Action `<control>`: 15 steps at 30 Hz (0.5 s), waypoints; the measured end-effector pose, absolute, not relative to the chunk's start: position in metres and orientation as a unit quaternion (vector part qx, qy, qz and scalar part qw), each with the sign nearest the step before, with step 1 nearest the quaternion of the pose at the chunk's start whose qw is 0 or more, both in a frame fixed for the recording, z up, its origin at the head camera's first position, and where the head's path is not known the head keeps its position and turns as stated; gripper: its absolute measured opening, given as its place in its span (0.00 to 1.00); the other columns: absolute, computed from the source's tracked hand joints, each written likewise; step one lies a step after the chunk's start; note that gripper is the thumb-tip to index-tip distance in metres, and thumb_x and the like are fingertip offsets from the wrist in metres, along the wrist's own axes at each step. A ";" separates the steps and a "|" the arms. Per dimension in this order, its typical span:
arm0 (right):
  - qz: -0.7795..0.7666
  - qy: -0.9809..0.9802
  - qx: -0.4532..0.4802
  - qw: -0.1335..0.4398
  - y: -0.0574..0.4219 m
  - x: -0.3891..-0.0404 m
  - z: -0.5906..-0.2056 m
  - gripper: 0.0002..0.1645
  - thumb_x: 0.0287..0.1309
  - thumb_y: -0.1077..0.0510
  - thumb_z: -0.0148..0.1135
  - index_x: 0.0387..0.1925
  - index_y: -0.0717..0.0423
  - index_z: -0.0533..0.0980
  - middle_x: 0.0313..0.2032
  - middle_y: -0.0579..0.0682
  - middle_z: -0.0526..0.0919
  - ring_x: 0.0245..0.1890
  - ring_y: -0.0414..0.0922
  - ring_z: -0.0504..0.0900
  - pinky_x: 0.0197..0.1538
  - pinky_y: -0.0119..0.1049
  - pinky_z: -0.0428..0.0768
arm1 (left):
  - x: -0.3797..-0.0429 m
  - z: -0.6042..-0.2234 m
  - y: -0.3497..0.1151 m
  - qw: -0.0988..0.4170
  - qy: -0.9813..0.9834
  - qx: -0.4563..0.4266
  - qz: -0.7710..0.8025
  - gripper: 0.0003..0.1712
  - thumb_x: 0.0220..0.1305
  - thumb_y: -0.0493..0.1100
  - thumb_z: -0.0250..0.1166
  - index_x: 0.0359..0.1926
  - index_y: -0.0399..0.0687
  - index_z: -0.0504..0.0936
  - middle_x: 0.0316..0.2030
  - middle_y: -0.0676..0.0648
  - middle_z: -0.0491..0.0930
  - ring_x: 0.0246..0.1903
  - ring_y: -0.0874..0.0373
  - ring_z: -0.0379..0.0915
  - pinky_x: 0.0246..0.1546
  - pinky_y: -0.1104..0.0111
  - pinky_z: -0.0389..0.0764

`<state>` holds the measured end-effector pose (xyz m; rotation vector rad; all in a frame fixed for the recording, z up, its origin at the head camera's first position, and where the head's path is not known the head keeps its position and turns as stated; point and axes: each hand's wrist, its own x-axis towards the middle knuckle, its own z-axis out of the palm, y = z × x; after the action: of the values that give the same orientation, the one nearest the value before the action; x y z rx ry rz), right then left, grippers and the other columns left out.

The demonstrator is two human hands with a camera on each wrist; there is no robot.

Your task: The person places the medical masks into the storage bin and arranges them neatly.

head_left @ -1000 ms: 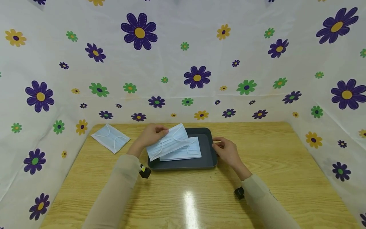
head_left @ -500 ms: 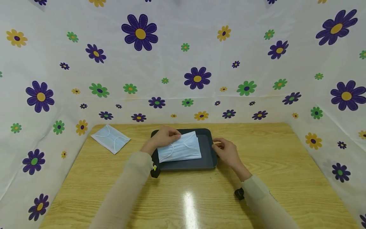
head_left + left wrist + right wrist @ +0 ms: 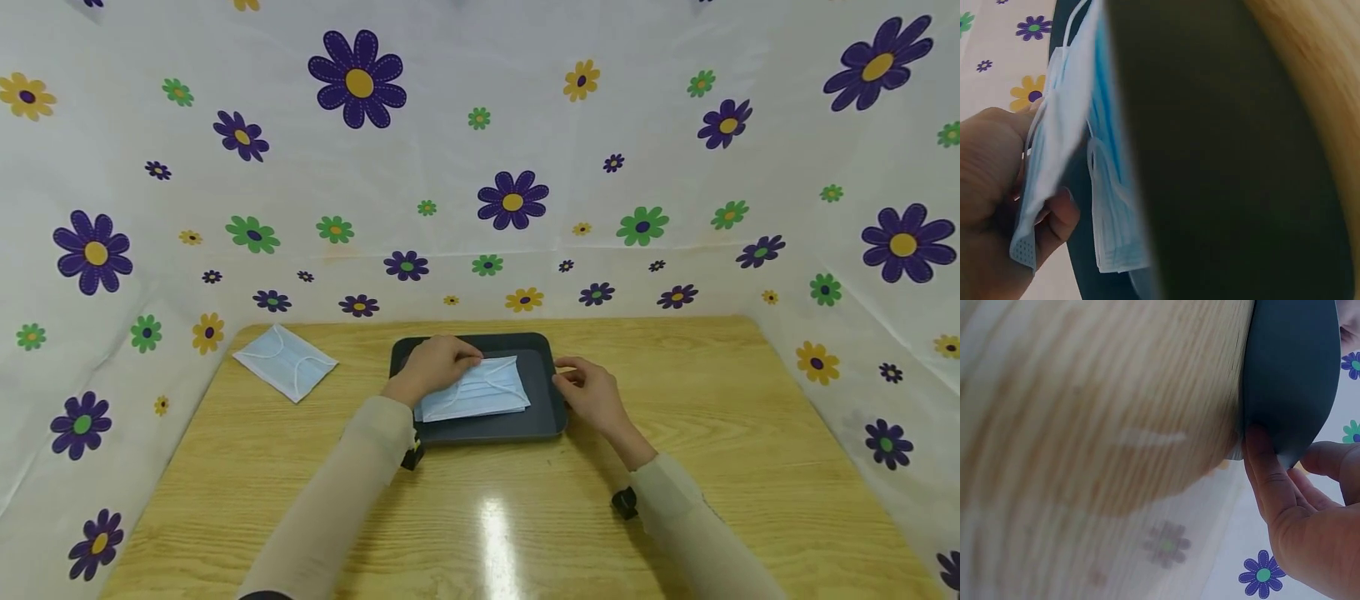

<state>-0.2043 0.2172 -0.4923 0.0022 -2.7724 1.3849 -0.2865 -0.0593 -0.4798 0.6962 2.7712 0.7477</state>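
In the head view my left hand (image 3: 435, 367) is over the left half of a dark grey tray (image 3: 546, 408). It pinches the edge of a pale blue face mask (image 3: 480, 392), which lies over at least one other mask. From the left wrist, the held mask (image 3: 1063, 112) passes between thumb and fingers, with another folded mask (image 3: 1113, 231) beside it in the tray. My right hand (image 3: 600, 402) pinches the tray's right rim; in the right wrist view its fingers lie against the outer wall (image 3: 1291, 369). A separate face mask (image 3: 285, 362) lies left of the tray.
A wooden table (image 3: 675, 358) carries the tray near its back edge. Flower-printed white cloth (image 3: 435, 150) stands behind and at both sides. Small black cameras sit at both wrists.
My left hand has moved right with the mask and lowered it from a tilted position onto the mask in the tray. The right hand has stayed at the rim.
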 end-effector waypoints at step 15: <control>0.452 -0.892 0.006 0.019 0.217 -0.205 -0.493 0.20 0.73 0.62 0.62 0.62 0.66 0.79 0.49 0.68 0.89 0.46 0.58 0.89 0.38 0.36 0.85 | -0.289 -0.488 -0.064 0.039 0.946 0.246 0.208 0.14 0.78 0.48 0.63 0.57 0.59 0.91 0.52 0.51 0.91 0.38 0.59 0.81 0.40 0.64 0.78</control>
<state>-0.2048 0.2172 -0.4928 0.0191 -2.7689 1.4029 -0.2888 -0.0643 -0.4880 0.7538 2.9011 0.6365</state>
